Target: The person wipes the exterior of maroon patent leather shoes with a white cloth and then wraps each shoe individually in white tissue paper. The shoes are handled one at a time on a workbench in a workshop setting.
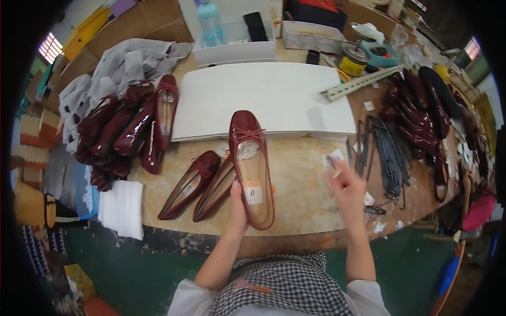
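My left hand (239, 210) grips a dark red ballet flat (246, 124) by its side near the heel, toe pointing away from me. The shoe has a bow, crumpled paper in the toe and a white label (253, 195) on its beige insole. Two matching flats (185, 185) lie on the table to its left. My right hand (346, 184) is raised on the right with curled fingers. At its fingertips is a small white label (332, 156); whether it is pinched or lies behind them is unclear.
A white sheet stack (263, 97) lies behind the shoes. Piles of red shoes (118, 124) stand left, more shoes (414, 113) right. Dark strips (389, 158) lie near my right hand, a metal angle bar (363, 83) beyond. White folded cloth (121, 209) sits at the front left edge.
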`<state>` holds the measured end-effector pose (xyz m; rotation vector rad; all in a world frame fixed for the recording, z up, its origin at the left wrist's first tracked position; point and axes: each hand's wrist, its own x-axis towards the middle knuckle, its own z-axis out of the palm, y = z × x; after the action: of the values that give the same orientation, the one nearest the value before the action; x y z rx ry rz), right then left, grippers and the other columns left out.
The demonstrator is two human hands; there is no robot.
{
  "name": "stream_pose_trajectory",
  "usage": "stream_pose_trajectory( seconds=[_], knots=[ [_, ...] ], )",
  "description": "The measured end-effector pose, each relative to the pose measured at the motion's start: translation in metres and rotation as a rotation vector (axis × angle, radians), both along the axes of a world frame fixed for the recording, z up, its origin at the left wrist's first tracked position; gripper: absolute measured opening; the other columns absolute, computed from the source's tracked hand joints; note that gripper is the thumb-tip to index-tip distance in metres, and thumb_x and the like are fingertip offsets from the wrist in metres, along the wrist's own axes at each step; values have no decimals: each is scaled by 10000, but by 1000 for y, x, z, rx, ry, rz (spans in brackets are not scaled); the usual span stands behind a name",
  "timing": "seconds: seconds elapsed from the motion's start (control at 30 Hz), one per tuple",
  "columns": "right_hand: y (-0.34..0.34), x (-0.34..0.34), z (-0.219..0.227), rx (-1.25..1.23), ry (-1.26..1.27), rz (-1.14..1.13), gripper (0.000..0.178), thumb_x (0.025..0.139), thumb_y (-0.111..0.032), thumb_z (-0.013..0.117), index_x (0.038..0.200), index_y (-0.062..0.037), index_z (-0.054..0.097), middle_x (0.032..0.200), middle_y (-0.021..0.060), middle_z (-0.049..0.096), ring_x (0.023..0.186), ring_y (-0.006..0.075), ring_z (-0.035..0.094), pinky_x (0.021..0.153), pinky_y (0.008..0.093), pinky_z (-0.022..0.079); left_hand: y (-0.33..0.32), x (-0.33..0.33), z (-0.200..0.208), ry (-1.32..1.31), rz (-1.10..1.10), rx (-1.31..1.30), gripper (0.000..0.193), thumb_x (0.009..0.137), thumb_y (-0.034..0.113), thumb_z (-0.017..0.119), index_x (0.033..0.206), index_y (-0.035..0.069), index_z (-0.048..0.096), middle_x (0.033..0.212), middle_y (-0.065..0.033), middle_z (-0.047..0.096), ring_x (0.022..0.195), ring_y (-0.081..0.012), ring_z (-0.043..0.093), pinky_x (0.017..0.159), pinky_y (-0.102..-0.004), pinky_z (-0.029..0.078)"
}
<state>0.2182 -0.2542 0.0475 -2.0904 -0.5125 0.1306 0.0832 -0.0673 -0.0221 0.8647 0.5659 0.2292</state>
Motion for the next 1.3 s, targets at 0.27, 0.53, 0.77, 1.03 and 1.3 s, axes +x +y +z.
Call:
stream_pose_trajectory(
  seconds=[0.27, 0.53, 0.77, 1.03, 1.3],
  knots=[
    [51, -52, 9, 76, 374, 384, 362, 873, -123, 593, 1232, -88, 578, 497, 43, 382, 446, 86, 332, 437, 268, 313, 13, -3, -21, -104, 213, 423, 638, 951, 541, 298, 1288, 13, 419, 1137, -119, 572, 1012, -195, 565, 870, -334, 454],
    [74, -67, 3, 239, 104, 206, 296, 883, -117, 568, 1165, -37, 609, 479, 85, 436, 399, 146, 410, 424, 288, 330, -10, -5, -3, -185, 164, 514, 852, 877, 662, 378, 1370, -30, 311, 1211, -149, 530, 1106, -205, 519, 930, -325, 415],
    [83, -80, -11, -105, -216, 288, 319, 882, -209, 575, 1125, -3, 598, 554, 149, 553, 458, 294, 557, 470, 390, 443, -32, -16, -22, -78, 130, 310, 668, 931, 568, 364, 1258, -12, 432, 1069, -89, 573, 1003, -165, 537, 870, -298, 438],
    [12, -48, 9, 17, 161, 183, 320, 899, -88, 538, 1206, -10, 577, 820, 103, 693, 543, 104, 534, 497, 252, 422, 54, -63, 50, 389, -158, 1830, 410, 710, 270, 684, 1063, 70, 629, 1216, -203, 482, 1155, -410, 426, 958, -486, 367],
    [16, -61, -22, -86, 160, 348, 285, 870, -65, 559, 1147, -32, 622, 798, 96, 698, 561, 116, 559, 517, 244, 430, 105, -85, 40, 436, -422, 1715, 316, 688, 184, 728, 994, 169, 654, 1254, -194, 459, 1156, -375, 452, 952, -475, 376]
  ],
)
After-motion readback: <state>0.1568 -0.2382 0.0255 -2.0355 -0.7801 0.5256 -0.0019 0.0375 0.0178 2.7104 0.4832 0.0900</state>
